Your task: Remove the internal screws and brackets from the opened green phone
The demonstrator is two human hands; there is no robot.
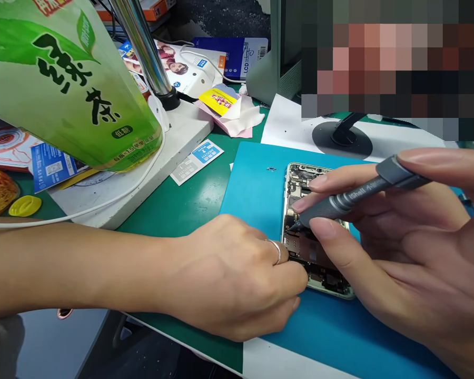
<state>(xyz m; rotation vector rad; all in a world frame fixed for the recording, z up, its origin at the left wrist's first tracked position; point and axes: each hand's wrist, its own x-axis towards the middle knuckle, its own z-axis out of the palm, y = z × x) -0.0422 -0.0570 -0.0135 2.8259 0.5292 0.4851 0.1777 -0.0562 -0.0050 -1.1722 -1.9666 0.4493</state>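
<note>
An opened phone (296, 181) with its inner parts bare lies on a blue mat (253, 184). My right hand (411, 252) grips a slim grey screwdriver (351, 197) between thumb and fingers, its cap end by the raised forefinger. The driver slants down to the left, its tip at the phone's left inner edge. From the left, my left hand (237, 279), with a ring, is curled closed at the phone's lower left edge and seems to hold it; its fingertips are hidden. Some tiny screws (271, 169) sit on the mat left of the phone.
A large green tea bottle (75, 89) stands tilted at left by a metal lamp post (142, 47) on a white base (142, 179). A white cable (114, 197) crosses above my left forearm. Crumpled paper (240, 116) and a black round stand (342, 139) lie behind the mat.
</note>
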